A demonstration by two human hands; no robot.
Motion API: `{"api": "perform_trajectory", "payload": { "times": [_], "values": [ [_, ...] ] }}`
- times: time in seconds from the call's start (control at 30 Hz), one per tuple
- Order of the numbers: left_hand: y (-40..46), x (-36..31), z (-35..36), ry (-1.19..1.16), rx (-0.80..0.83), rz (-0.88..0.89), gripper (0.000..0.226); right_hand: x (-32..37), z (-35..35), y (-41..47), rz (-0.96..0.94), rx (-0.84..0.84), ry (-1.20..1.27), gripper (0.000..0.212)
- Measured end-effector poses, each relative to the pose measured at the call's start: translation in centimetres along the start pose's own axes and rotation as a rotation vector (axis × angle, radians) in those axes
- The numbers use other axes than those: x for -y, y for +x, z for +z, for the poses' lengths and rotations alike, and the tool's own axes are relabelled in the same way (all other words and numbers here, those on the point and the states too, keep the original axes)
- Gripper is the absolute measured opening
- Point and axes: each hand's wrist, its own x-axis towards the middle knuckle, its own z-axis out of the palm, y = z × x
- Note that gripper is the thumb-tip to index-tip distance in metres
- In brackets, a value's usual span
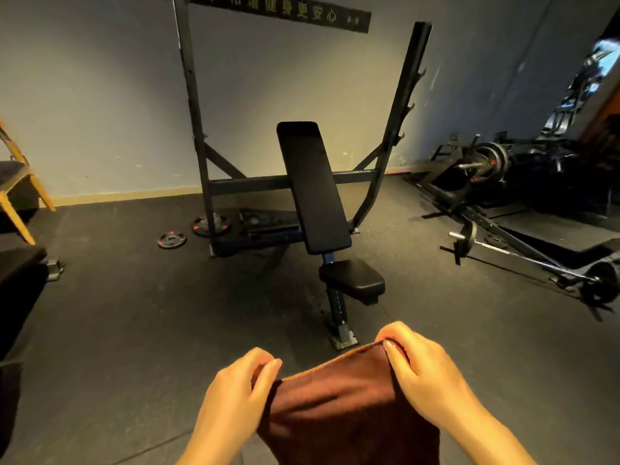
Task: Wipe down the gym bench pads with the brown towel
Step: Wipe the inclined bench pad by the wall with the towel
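Open floor (141,317) is left near the seat pad (355,276); the backrest pad (312,186) is flanked by rack uprights (399,122)

- A dark banner (268,10) runs along the top of the wall, cut off by the upper edge of the view.
- It carries yellow Chinese characters; the clearest stretch looks like "健身更安心".
- The characters to the left of that are cropped and blurred, and the small marks at the banner's right end are too tiny to read.
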Motion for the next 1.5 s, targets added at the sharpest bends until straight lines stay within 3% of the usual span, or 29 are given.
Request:
{"api": "perform_trajectory", "payload": {
  "times": [0.03,0.13,0.23,0.37,0.43,0.5,0.6,0.73,0.8,0.97,1.07,1.2,1.4,1.5],
  "values": [
    [2.7,-0.2,-0.3,0.014,0.054,0.004,0.02,-0.1,-0.2,2.6,-0.024,0.068,-0.076,0.003],
    [9.0,-0.5,-1.3,0.129,0.268,0.008,0.016,0.3,-1.3,8.4,-0.021,0.386,-0.283,0.047],
    [14.3,-0.6,-2.3,0.159,0.448,-0.032,0.019,0.8,-1.9,14.2,0.004,0.736,-0.267,0.074],
    [22.4,-0.7,-4.1,0.385,0.518,-0.016,0.058,0.5,0.2,24.0,-0.189,0.79,-0.49,0.074],
    [26.7,-0.9,-4.1,0.498,0.521,0.011,0.089,-1.0,1.6,29.3,-0.214,0.739,-0.556,0.064],
    [30.7,-1.4,-3.8,0.544,0.513,0.02,0.099,-3.0,2.4,34.6,-0.217,0.647,-0.578,0.052],
    [37.3,-2.0,-3.4,0.625,0.401,0.015,0.078,-5.2,2.6,42.6,-0.212,0.545,-0.472,0.041],
    [46.1,-3.0,-3.4,0.751,0.194,0.042,0.028,-6.4,1.7,53.0,-0.226,0.457,-0.363,0.036],
    [49.8,-3.1,-3.2,0.756,0.098,0.044,0.018,-7.1,1.5,57.4,-0.229,0.399,-0.323,0.038],
    [57.8,-1.6,-2.7,0.412,-0.08,-0.036,0.022,-9.1,1.2,64.5,-0.161,0.293,-0.022,0.062],
    [63.7,-1.4,-2.3,0.203,-0.12,-0.028,0.03,-10.3,1.8,69.0,-0.158,0.228,0.05,0.066],
    [72.2,-0.5,-1.7,-0.019,-0.146,-0.026,0.041,-11.0,2.9,75.0,-0.019,0.073,0.269,0.071],
    [85.8,1.5,-2.5,-0.121,-0.076,0.102,0.044,-9.1,5.0,85.9,0.191,-0.221,0.577,0.051],
    [92.0,2.0,-3.7,-0.133,-0.021,0.117,0.04,-8.2,5.7,91.2,0.26,-0.255,0.589,0.041]
  ]
}}
